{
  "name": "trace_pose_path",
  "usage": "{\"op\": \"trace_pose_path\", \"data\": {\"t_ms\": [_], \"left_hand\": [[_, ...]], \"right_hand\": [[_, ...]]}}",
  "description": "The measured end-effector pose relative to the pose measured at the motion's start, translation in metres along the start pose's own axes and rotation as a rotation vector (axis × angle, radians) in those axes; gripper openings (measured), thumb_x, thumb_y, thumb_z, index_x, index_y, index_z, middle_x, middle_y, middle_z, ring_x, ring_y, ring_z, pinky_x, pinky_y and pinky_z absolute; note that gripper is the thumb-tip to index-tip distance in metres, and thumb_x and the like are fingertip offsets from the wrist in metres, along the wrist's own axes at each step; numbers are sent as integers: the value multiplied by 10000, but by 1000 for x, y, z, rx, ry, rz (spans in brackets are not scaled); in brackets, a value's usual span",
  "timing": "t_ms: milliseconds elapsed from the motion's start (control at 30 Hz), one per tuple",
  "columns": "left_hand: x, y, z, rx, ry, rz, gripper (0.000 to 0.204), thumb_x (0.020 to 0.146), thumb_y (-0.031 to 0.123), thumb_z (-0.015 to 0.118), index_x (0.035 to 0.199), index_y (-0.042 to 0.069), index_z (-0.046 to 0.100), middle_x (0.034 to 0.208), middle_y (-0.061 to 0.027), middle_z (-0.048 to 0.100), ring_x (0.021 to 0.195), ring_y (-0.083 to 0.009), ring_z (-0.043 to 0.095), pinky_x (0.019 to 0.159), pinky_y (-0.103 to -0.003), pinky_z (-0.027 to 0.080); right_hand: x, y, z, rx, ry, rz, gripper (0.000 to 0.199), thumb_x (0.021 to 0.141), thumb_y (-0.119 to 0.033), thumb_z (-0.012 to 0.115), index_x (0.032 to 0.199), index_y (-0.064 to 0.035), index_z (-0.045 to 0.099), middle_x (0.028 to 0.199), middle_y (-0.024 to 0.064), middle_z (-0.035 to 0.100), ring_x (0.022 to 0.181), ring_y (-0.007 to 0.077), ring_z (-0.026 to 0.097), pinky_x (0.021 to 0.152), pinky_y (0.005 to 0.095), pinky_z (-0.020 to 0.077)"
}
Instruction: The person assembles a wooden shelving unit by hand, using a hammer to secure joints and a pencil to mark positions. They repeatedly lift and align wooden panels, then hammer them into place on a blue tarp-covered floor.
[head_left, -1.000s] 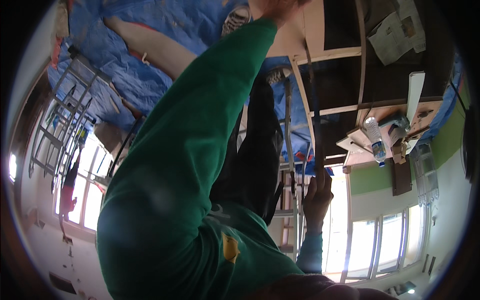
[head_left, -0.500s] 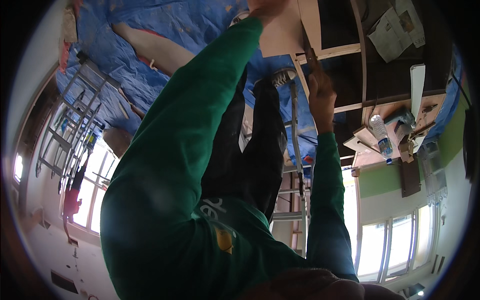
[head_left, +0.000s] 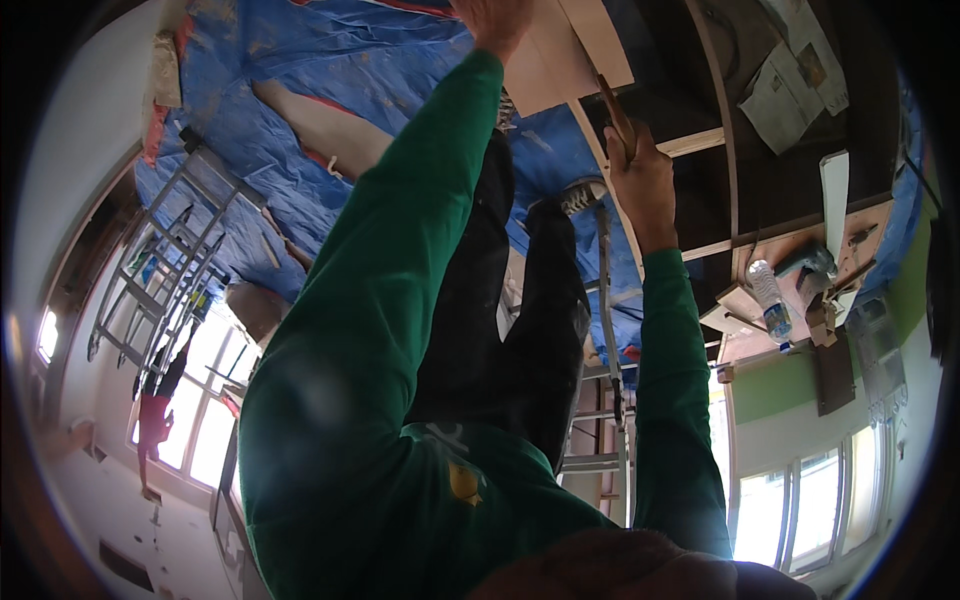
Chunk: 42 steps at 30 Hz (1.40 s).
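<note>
My right hand [head_left: 642, 185] is wrapped around the brown handle of a handsaw [head_left: 615, 108], seen nearly edge-on. Its far end meets a light brown thin board [head_left: 540, 60], where a dark line runs up between two parts of the sheet. At the top edge of the picture, my left hand [head_left: 497, 22] is by the board's left side; its fingers are mostly cut off, so whether it grips or presses is hidden. The board overlaps a wooden frame [head_left: 695, 141] with dark panels.
Newspaper sheets [head_left: 785, 100] lie on the dark panel at right. Near them are a plastic bottle [head_left: 768, 295], a power drill [head_left: 808, 260] and a white strip [head_left: 833, 200]. Blue tarpaulin [head_left: 400, 60] covers the floor. A ladder [head_left: 606, 290] stands by my legs, another ladder [head_left: 165, 250] at left.
My right hand and the saw have drawn back toward me, slightly down in the picture. My left hand has shifted left, and the whole view has tilted a little.
</note>
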<state>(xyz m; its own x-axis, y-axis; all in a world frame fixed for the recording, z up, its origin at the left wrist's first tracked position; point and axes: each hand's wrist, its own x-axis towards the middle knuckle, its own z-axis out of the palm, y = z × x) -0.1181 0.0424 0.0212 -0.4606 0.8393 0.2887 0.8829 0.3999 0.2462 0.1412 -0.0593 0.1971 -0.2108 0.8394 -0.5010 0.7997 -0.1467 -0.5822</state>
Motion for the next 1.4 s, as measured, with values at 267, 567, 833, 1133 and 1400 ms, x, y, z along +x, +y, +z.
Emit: {"op": "trace_pose_path", "data": {"t_ms": [267, 567, 833, 1133, 1400], "left_hand": [[-21, 35, -15, -38, -31, -55, 669, 1038, 516, 517, 1509, 41, 515, 1608, -181, 446, 1545, -455, 272, 1239, -674, 128], [-65, 50, -5, -194, -161, -125, 573, 1074, 385, 450, 1595, 148, 432, 1699, -88, 319, 1594, -427, 158, 1239, -696, 58], [-60, 46, -15, -216, -202, -152, 578, 1064, 440, 474, 1601, 229, 435, 1716, -107, 269, 1603, -426, 99, 1235, -704, 19], [-53, 44, -17, -279, -181, -150, 558, 1058, 454, 481, 1584, 269, 466, 1717, -115, 263, 1601, -438, 94, 1229, -712, -7], [-59, 46, -14, -249, -222, -136, 550, 1049, 451, 491, 1571, 277, 485, 1707, -108, 288, 1598, -426, 120, 1235, -704, -3]], "right_hand": [[-8, 11, 15, 12, 47, -92, 295, 1021, -276, 661, 1219, -73, 580, 834, 251, 722, 814, 471, 716, 639, 534, 597], [-29, -25, -38, -150, -210, 136, 322, 1043, -299, 613, 1259, -69, 547, 830, 266, 718, 786, 488, 708, 634, 559, 594], [-171, -62, -149, -210, -294, 312, 400, 1078, -329, 553, 1421, -125, 527, 1022, 203, 746, 804, 399, 762, 628, 493, 612], [13, -28, -8, -240, -151, 14, 292, 1050, -287, 596, 1164, -18, 601, 903, 259, 713, 812, 482, 702, 614, 532, 584], [-187, -91, -137, -104, -233, 411, 335, 1079, -285, 575, 1305, -38, 592, 897, 245, 727, 754, 428, 744, 551, 433, 533]]}}
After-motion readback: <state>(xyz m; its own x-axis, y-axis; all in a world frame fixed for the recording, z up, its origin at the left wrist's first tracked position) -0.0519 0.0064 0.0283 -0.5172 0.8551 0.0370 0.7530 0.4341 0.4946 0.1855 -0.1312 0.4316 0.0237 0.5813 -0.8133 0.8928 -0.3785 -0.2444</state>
